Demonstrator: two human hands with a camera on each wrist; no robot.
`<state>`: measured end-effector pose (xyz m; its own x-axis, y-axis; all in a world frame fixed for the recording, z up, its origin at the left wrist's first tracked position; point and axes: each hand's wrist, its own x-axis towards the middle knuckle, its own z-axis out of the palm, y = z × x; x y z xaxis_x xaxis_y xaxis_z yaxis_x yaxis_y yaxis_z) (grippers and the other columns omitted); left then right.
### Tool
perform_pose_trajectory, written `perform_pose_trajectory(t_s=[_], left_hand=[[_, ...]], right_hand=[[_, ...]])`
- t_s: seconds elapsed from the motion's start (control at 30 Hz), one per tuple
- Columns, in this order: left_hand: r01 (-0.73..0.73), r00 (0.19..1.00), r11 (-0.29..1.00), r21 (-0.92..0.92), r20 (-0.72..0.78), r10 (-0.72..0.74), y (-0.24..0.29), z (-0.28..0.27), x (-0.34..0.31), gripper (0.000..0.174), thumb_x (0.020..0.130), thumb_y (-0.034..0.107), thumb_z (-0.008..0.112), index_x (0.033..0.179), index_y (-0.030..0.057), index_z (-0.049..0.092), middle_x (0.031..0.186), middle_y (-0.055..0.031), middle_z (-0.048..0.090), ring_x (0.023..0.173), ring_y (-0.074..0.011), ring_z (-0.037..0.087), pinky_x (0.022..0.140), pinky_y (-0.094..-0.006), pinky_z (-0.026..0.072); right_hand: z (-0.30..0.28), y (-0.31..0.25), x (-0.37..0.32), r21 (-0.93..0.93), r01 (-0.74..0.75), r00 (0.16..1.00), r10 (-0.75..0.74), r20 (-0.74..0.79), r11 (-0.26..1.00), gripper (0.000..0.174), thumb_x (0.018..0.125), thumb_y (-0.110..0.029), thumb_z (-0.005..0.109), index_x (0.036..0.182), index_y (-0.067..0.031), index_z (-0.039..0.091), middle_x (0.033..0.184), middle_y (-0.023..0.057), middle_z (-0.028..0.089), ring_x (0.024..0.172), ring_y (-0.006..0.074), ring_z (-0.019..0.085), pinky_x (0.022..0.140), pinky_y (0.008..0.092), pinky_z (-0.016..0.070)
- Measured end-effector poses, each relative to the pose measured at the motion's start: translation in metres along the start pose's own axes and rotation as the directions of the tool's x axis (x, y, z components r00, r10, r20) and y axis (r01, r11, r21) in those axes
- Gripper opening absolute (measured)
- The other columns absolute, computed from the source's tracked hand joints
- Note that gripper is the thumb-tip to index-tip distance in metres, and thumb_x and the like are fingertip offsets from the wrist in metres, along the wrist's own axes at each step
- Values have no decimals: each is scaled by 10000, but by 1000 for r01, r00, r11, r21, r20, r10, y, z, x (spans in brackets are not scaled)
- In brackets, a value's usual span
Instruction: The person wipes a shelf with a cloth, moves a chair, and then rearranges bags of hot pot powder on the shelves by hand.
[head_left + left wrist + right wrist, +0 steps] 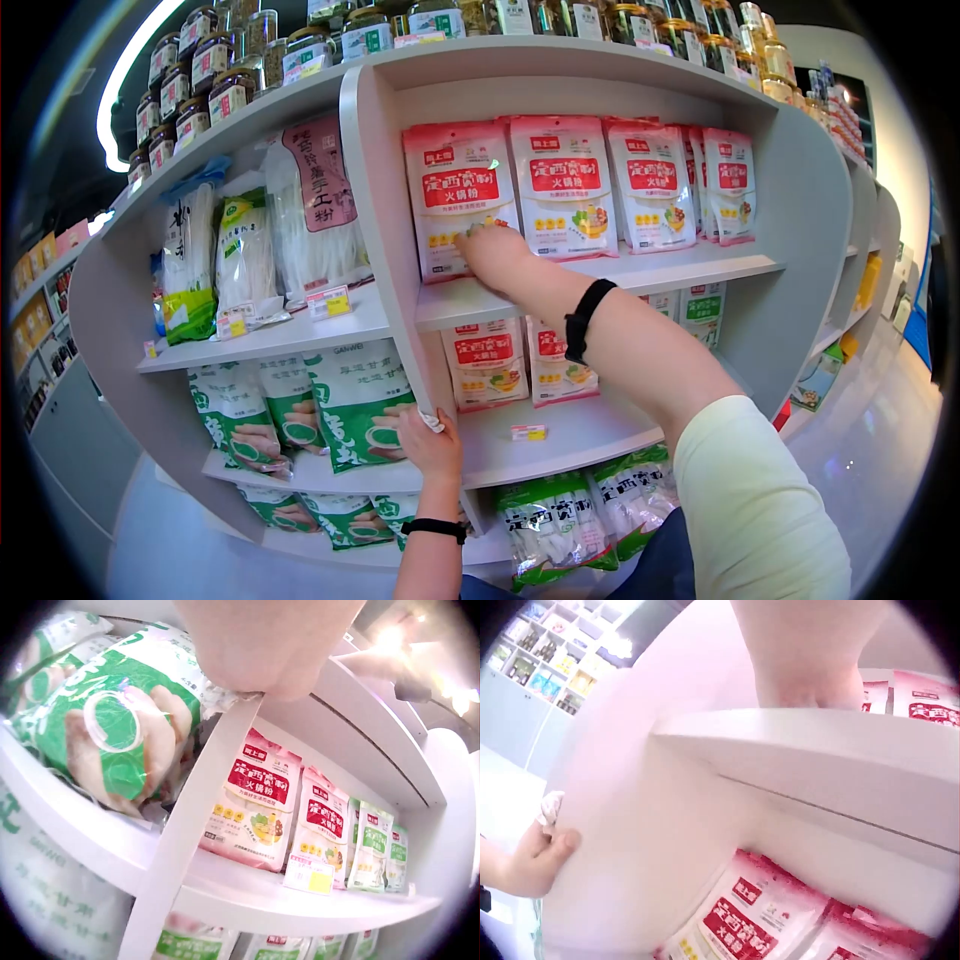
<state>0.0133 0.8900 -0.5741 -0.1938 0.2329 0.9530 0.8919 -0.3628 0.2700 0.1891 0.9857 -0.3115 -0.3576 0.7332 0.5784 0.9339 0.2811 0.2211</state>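
My right hand (495,255) reaches onto the upper shelf, against the lower front of the leftmost red-and-white noodle packet (455,185). Its fingertips are hidden in the right wrist view, and I cannot tell whether they pinch the packet. Similar packets (565,190) stand upright in a row to the right. Lower down, my left hand (430,445) holds a crumpled white tissue (432,422) at the front edge of the upright divider (196,802). Beside that hand, on the left, stands a green-and-white bag (360,405) with a bowl pictured on it.
The shelf below holds more red-and-white packets (487,360) and a price tag (529,433). Bags of white noodles (320,215) fill the left compartment. Jars (365,35) line the unit's top. Green-edged noodle bags (555,525) lie at the bottom.
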Motion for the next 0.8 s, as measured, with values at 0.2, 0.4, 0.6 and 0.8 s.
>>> perform_pose_trajectory(t_s=[0.2,0.4,0.6,0.8], left_hand=[[12,1000,1000,-14,27,-12,-2,2,-8,451,883,147,629,1247,-40,440,1155,-292,532,1006,-500,524,861,-547,425],[12,1000,999,36,-7,-12,-4,7,-12,459,886,131,624,1266,-36,428,1142,-289,537,1039,-492,526,907,-557,413],[-51,995,984,-173,-95,35,5,-2,0,530,886,82,624,1333,-14,354,1215,-259,465,1102,-434,479,959,-534,375],[-69,997,978,-195,-51,61,-1,1,-2,503,913,91,598,1337,-16,351,1209,-254,464,1080,-421,477,924,-508,386]], right_hand=[[-21,8,-28,123,131,990,-137,41,984,300,875,-253,629,1120,-81,616,1074,144,634,1012,344,631,840,440,531],[-82,16,-134,432,249,928,-85,-364,867,213,872,-234,656,992,-59,636,887,131,643,823,308,642,699,413,510],[13,73,-252,399,-323,914,173,368,858,318,843,-357,678,927,-51,660,877,145,691,846,323,672,747,405,537],[209,149,-246,583,-614,783,502,366,533,706,756,-381,775,1280,13,513,1165,233,643,1083,344,628,919,394,500]])
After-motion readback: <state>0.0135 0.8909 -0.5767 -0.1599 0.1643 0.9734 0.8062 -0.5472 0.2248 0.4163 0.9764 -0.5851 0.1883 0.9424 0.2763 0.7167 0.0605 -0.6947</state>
